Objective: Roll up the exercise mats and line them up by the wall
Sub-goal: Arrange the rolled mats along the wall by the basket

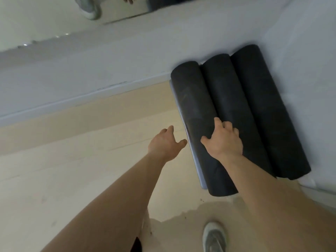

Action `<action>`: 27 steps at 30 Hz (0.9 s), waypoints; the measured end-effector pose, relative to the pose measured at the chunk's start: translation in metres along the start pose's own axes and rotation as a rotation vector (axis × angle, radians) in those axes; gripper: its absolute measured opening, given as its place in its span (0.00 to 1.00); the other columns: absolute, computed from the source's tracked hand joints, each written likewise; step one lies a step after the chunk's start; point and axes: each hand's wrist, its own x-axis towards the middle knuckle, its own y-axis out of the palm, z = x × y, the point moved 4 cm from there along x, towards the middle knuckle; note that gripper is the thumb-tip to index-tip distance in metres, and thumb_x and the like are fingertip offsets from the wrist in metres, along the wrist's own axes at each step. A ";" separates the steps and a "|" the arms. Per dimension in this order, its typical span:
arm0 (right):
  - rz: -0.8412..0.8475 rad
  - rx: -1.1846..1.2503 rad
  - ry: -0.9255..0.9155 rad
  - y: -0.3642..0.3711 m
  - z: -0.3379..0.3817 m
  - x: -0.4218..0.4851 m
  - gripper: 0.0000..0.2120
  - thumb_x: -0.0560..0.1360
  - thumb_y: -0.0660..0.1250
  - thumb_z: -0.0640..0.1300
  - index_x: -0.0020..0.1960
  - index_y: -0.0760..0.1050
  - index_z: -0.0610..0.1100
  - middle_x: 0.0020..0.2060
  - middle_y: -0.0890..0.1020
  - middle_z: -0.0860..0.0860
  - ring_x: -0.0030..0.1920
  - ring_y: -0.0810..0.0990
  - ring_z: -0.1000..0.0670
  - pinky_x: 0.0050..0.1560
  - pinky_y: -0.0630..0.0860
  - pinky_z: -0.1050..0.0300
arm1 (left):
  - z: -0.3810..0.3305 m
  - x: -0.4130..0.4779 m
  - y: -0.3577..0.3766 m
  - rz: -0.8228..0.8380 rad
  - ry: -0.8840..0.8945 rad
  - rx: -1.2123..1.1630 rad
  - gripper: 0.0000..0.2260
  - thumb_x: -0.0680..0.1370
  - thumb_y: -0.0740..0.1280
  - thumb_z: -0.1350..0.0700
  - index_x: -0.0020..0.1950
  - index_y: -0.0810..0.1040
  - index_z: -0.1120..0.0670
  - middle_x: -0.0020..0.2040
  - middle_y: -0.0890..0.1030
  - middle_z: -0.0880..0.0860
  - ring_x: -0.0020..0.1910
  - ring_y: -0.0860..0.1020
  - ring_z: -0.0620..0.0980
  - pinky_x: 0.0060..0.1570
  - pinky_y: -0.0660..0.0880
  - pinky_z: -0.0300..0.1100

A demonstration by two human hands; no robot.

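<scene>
Two broad surfaces fill the view: a pale grey-white wall (127, 57) and a light wooden floor (72, 160). At their junction, three black rolled foam exercise mats (227, 91) lie side by side, touching, the far one against the wall. Both bare arms reach forward and down. The right hand (223, 140) grips the leftmost roll (192, 99), thumb spread across it, fingers curled into the groove beside the middle roll. The left hand (166, 144) hovers just beside that roll, fingers relaxed, holding nothing. A grey sneaker (214, 237) stands below.
</scene>
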 end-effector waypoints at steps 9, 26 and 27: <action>0.062 -0.228 -0.367 -0.056 0.114 -0.152 0.34 0.79 0.66 0.59 0.79 0.58 0.49 0.71 0.69 0.44 0.67 0.71 0.39 0.63 0.74 0.43 | 0.085 -0.193 -0.084 -0.240 -0.192 -0.199 0.32 0.82 0.63 0.40 0.81 0.61 0.53 0.76 0.69 0.52 0.72 0.71 0.55 0.65 0.70 0.50; 0.165 -0.549 -0.957 0.113 0.373 -0.572 0.32 0.79 0.65 0.57 0.78 0.59 0.46 0.69 0.69 0.43 0.68 0.69 0.39 0.59 0.74 0.47 | 0.440 -0.631 -0.025 -0.478 -0.659 -0.329 0.28 0.81 0.62 0.39 0.77 0.67 0.52 0.71 0.74 0.52 0.68 0.73 0.55 0.60 0.74 0.51; 0.176 -0.557 -0.989 0.129 0.386 -0.601 0.33 0.79 0.65 0.57 0.78 0.58 0.46 0.70 0.68 0.43 0.68 0.69 0.39 0.60 0.74 0.47 | 0.463 -0.657 -0.015 -0.477 -0.687 -0.340 0.29 0.81 0.62 0.39 0.77 0.66 0.52 0.71 0.74 0.52 0.68 0.72 0.55 0.61 0.74 0.51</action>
